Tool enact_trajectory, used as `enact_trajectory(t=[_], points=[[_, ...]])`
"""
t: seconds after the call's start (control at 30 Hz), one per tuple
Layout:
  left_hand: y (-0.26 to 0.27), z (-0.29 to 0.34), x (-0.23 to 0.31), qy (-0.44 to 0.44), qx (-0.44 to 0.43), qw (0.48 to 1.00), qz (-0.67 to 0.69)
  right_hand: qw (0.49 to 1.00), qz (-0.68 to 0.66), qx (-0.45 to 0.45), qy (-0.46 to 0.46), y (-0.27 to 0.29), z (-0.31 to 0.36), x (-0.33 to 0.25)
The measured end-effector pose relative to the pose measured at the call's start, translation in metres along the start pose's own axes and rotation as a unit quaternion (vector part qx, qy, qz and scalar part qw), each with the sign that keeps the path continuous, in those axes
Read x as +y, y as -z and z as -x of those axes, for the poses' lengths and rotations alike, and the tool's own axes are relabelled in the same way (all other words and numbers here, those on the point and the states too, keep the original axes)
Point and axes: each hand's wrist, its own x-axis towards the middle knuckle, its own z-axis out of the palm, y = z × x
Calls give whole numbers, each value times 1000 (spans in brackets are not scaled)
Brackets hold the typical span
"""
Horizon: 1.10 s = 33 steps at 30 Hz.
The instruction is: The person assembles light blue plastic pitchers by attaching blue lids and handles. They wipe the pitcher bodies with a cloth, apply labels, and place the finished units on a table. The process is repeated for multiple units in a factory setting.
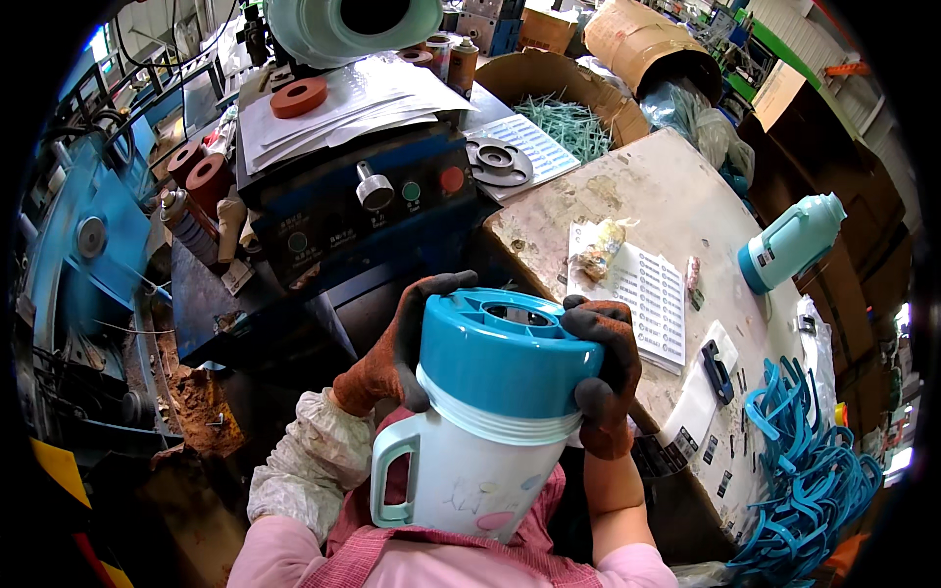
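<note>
A large thermos jug is held upside down in front of my chest. Its pale body with a side handle points down, and its teal base with a round central opening faces up. My left hand, in a brown and black work glove, grips the left side of the base. On the right side, my right hand presses round the base in a matching glove. The fingers of both hands curl over the teal rim. Whatever is inside the opening is mostly dark.
A worktable on the right carries sticker sheets, a teal thermos and a heap of blue plastic handles. Ahead stands a control box with knobs, papers and a red-brown ring on top. Machinery fills the left.
</note>
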Motion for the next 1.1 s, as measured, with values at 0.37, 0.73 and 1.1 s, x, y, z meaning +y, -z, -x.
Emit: enact_trajectory(t=[0.37,0.73,1.1], points=[[-15,-14,73,-225,-126,838,-481,997,-3,83,10,8,33,4],[-44,3,74,-158,-114,859,-473,995,83,-29,55,9,43,-10],[-34,33,52,-129,-83,889,-432,992,115,-34,38,-4,57,-8]])
